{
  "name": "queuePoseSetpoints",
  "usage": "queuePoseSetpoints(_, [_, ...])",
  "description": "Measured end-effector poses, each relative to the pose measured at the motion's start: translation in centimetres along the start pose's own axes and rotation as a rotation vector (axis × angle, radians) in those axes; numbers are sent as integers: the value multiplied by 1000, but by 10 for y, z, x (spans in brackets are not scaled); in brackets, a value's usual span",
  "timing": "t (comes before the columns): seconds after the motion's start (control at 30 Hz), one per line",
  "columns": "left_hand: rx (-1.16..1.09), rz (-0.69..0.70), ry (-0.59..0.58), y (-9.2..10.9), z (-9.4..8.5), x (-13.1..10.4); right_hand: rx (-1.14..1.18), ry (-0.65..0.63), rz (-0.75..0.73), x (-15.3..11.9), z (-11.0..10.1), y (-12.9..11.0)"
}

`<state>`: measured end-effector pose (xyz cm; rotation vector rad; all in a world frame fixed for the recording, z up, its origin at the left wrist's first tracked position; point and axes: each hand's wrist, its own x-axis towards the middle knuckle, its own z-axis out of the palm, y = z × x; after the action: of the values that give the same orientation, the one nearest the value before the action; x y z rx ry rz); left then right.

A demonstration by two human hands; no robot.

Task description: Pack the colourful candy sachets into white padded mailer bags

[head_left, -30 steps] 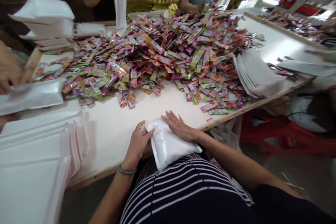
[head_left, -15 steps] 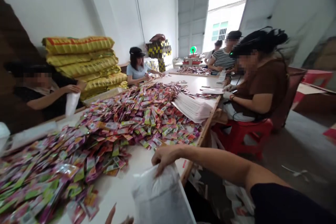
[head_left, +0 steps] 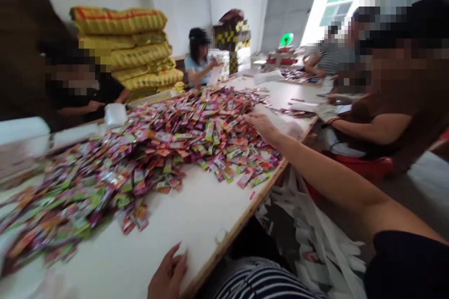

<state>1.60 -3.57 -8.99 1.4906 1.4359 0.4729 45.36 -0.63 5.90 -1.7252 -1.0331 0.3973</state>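
My right hand [head_left: 261, 126] is stretched out over the far right part of the heap of small colourful sachets [head_left: 196, 135]. Its fingers point left, apart and slightly blurred, and I see nothing held in them. Beside and partly behind this hand lies a stack of white bags [head_left: 289, 124], half hidden by my hand and forearm. Low in the view, my left hand [head_left: 168, 273] rests above the white tabletop [head_left: 196, 215] near its edge, holding nothing, the fingers loosely bent and apart.
Co-workers sit along both sides, one close on the right on a red stool [head_left: 365, 166]. Yellow sacks [head_left: 122, 51] are piled behind the left side. White bundles [head_left: 75, 135] lie along the left edge. White scraps [head_left: 315, 229] litter the floor by the table.
My right hand has let go of the white bag and moved away to the stack of white bags. That bag has left the table's near edge. My left hand shows more fully.
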Motion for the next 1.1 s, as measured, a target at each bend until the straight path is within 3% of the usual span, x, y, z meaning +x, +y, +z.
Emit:
queuePoseSetpoints(0.1, [87, 70, 87, 3, -7, 0, -52, -352, -101, -58, 88, 20])
queuePoseSetpoints(0.17, [194, 76, 202, 6, -22, 12, -73, -538, -221, -96, 140, 26])
queuePoseSetpoints(0.3, [467, 92, 650, 12, -73, 50, -100, -691, -419, -136, 220, 9])
queuePoseSetpoints(0.37, [564, 56, 766, 17, -97, 70, -167, -714, -494, -136, 255, -10])
queuePoseSetpoints(0.47, [658, 45, 627, 25, -114, 99, -330, -736, -588, -126, 302, -36])
queuePoseSetpoints(0.53, [686, 71, 494, 28, -108, 112, -433, -772, -627, -120, 328, -43])
queuePoseSetpoints(0.6, [697, 99, 434, 27, -93, 117, -486, -824, -654, -120, 345, -38])
queuePoseSetpoints(0.67, [706, 112, 398, 25, -75, 110, -491, -871, -684, -125, 349, -23])
queuePoseSetpoints(0.73, [706, 120, 345, 22, -57, 92, -470, -889, -735, -133, 340, -3])
queuePoseSetpoints(0.87, [744, 226, 154, 19, -25, 34, -371, -892, -817, -145, 294, 37])
queuePoseSetpoints(0.97, [737, 257, 21, 16, -7, -9, -276, -966, -852, -151, 252, 56])
queuePoseSetpoints(1.03, [715, 238, -10, 12, -1, -29, -246, -985, -808, -154, 230, 60])
queuePoseSetpoints(1.1, [731, 250, -3, 7, 0, -39, -270, -914, -673, -156, 216, 57])
